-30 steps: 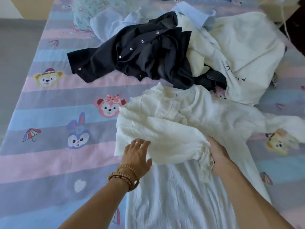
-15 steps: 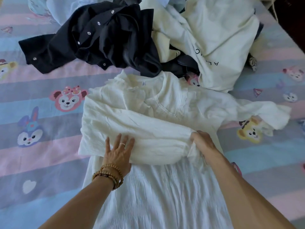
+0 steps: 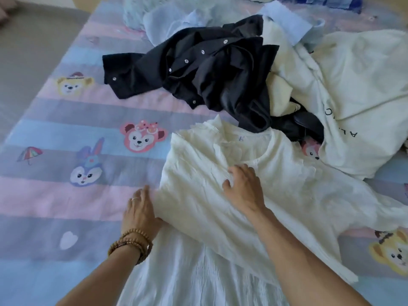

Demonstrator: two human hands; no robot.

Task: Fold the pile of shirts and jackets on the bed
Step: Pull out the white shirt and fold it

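Both hands, the left hand and right hand, lie flat and spread on the white shirt to smooth its folded sleeve.

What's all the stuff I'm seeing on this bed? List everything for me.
white garment: one, cream-white, spread flat nearest the person
black shirt: one, black with snap buttons, crumpled beyond it
cream sweatshirt: one, cream with dark lettering, far right
light blue shirt: one, pale blue, far end of the pile
bedsheet: one, pastel stripes with cartoon animals
bead bracelet: brown, left wrist
left hand: at the garment's left edge
right hand: flat on the garment
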